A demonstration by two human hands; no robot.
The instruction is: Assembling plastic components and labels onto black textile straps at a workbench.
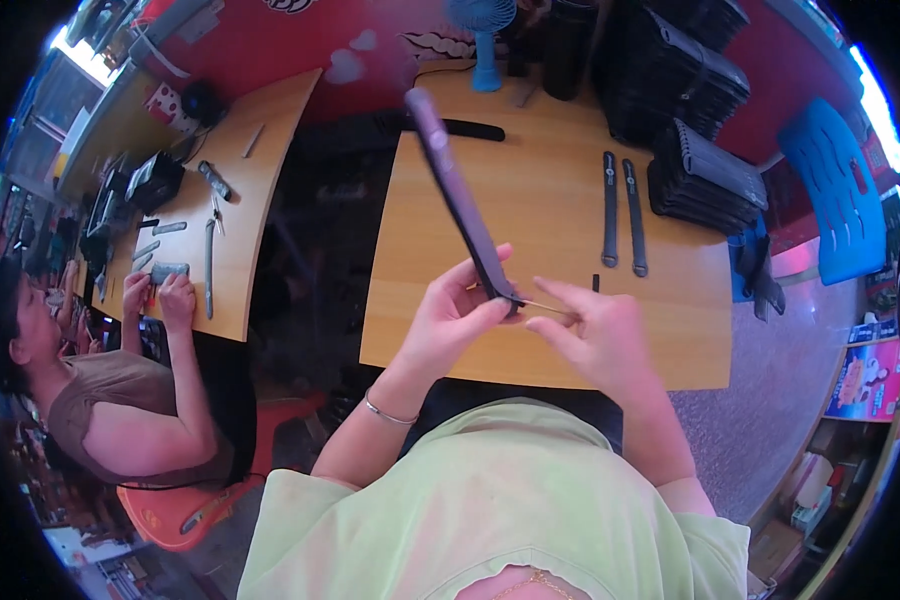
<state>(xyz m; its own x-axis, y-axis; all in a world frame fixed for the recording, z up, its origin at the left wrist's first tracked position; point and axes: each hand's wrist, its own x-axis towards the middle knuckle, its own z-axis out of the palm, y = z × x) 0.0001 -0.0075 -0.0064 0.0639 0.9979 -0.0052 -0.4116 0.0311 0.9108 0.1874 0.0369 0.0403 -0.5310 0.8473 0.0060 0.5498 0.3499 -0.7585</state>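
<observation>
My left hand (455,315) is closed around the lower end of a long, flat dark strap (462,195), which rises up and away over the table. My right hand (605,335) pinches a thin, pale metal rod (550,307) between thumb and fingers. The rod's other end meets the strap's lower end beside my left thumb; whether it passes through a loop or only touches cannot be made out. Two similar dark straps, a left one (611,210) and a right one (634,215), lie side by side beyond my right hand. Between them and that hand is a small black strip (596,283).
Tall stacks of dark folded straps (705,180) stand at the table's right. A further black strap (475,130) and a blue fan (485,45) are at the back. To the left, a co-worker (140,400) handles small pieces at another table (245,180). A blue chair (835,190) stands right.
</observation>
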